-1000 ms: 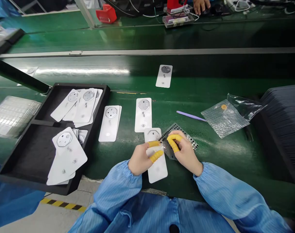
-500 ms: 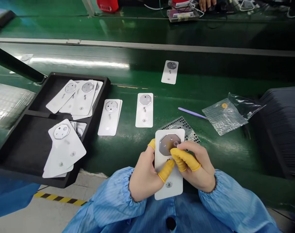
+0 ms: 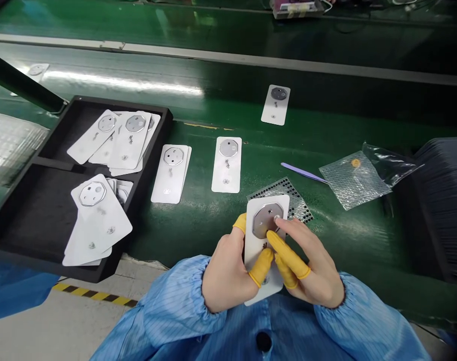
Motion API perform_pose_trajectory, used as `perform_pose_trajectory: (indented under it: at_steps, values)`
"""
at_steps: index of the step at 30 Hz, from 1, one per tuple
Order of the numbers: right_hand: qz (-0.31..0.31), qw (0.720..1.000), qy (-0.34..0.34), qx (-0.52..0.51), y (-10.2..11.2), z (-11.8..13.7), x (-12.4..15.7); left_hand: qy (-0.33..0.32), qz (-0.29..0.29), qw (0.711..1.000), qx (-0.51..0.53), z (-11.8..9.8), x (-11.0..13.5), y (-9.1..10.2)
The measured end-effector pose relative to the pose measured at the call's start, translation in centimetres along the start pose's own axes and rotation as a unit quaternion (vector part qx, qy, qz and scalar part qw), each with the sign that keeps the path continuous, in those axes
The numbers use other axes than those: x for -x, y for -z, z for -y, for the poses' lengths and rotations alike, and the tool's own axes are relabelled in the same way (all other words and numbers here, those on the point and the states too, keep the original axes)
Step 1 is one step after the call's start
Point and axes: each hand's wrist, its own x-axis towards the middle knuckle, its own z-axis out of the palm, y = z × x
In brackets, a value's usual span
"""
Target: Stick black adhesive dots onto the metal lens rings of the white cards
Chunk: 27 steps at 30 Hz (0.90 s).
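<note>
My left hand [image 3: 228,278], with yellow finger cots on thumb and a finger, is closed around a white phone back cover [image 3: 253,253] held upright above the bench. An octagonal grey camera plate [image 3: 262,215] with small holes sits on its upper part. My right hand [image 3: 311,260] also wears yellow cots. Its fingers are stretched out and apart, with a bare fingertip at the plate's right side and a yellow-tipped one at its lower edge. I see nothing held in them. Just behind the cover lies a clear sheet of black dots [image 3: 298,200], partly hidden.
White covers lie on the green bench [image 3: 198,225]: a pair [image 3: 168,175], a single one [image 3: 226,170] and a farther one [image 3: 275,108]. More fill a black tray [image 3: 28,210] at left. Purple tweezers [image 3: 303,173], bubble wrap [image 3: 354,183] and a dark stack [image 3: 442,200] are at right.
The view has tilted down a little. My right fingers have spread and drawn slightly back from the plate's middle. My left hand keeps its hold on the phone back cover.
</note>
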Motion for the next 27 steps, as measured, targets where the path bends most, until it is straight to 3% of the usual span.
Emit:
perform_pose_trajectory:
  at_steps: [6, 10, 27]
  values:
    - [-0.043, 0.999, -0.011, -0.001, -0.30, 0.39, -0.52, -0.003, 0.001, 1.000, -0.010, -0.29, -0.01, 0.01]
    - [-0.038, 0.999, -0.032, -0.005, -0.31, 0.29, -0.62, 0.012, 0.022, 0.999, -0.041, -0.14, -0.16, 0.06]
    - [-0.043, 0.998, -0.045, 0.007, -0.22, 0.52, -0.53, 0.031, 0.001, 0.999, -0.034, -0.06, -0.11, -0.42]
